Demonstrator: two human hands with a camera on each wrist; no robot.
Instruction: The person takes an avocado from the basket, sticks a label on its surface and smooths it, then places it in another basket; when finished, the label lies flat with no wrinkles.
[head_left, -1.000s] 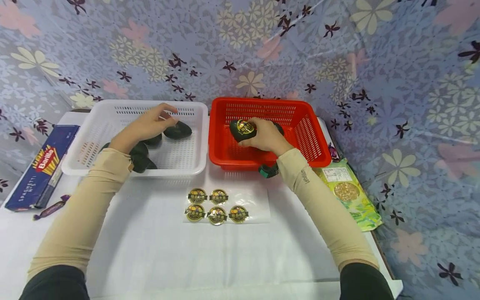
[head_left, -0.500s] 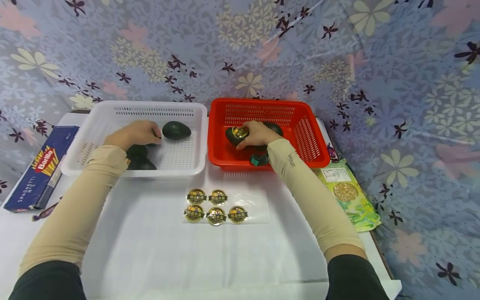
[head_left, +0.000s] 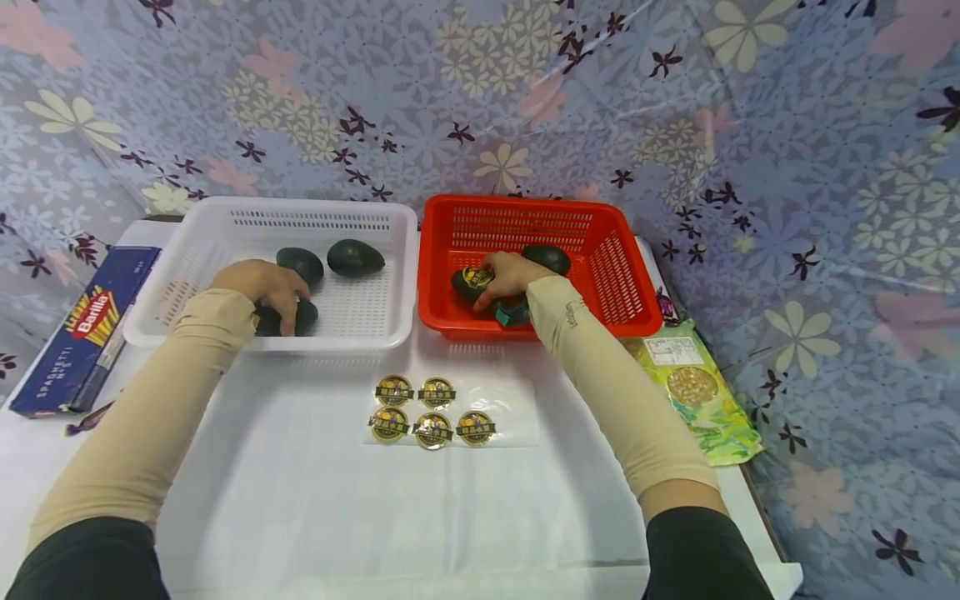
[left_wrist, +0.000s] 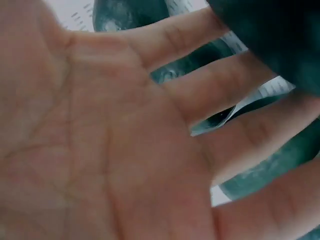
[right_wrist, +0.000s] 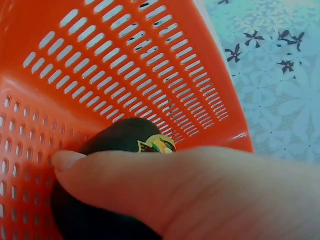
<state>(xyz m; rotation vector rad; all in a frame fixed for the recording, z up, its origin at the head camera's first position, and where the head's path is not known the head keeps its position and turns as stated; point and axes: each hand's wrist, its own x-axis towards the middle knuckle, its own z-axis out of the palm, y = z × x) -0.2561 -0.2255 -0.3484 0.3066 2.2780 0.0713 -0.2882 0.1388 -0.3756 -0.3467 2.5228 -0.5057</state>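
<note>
My left hand (head_left: 261,283) is inside the white basket (head_left: 397,317), over dark green avocados at its front. Its fingers (left_wrist: 225,90) look straight and spread in the left wrist view, their tips partly hidden by a near avocado (left_wrist: 280,40). Another avocado (head_left: 303,317) shows beside the fingers. Two more, an avocado (head_left: 300,264) and a rear avocado (head_left: 356,258), lie further back. In the red basket (head_left: 633,300), my right hand (head_left: 510,275) holds an avocado (head_left: 461,287) bearing a round gold sticker (right_wrist: 162,144); the thumb (right_wrist: 110,172) lies across it. Behind sits another avocado (head_left: 547,258).
A clear sheet (head_left: 517,417) with several round gold stickers (head_left: 432,430) lies in front of the baskets. At left are a blue Barilla spaghetti box (head_left: 82,333) and a wrapped candy (head_left: 88,419); at right, a yellow-green bag (head_left: 697,392). A flowered cloth (head_left: 480,100) hangs behind.
The left hand has moved left and forward to the basket's front, uncovering the middle avocado. My right hand has lowered the stickered avocado and shifted slightly left.
</note>
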